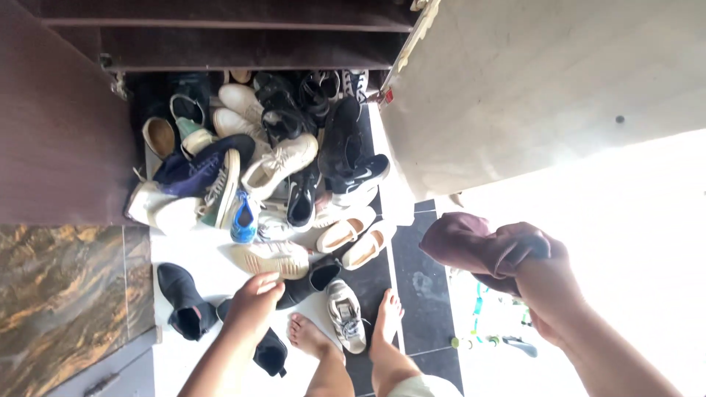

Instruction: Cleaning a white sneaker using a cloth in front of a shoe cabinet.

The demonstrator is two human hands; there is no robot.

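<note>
My left hand reaches down to the floor, its fingers loosely curled at the edge of a cream sneaker lying on its side; it grips nothing. Just beside it lies a black flat shoe. My right hand is raised at the right and closed on a bunched maroon cloth. A heap of shoes spills out of a dark wooden cabinet onto the white floor. My bare feet stand below the heap, with a grey sneaker between them.
The cabinet's brown door stands open at the left and a pale door at the right. Two black ankle boots lie near my left arm. A marbled brown panel fills the lower left. Green-and-white items lie on the floor at the right.
</note>
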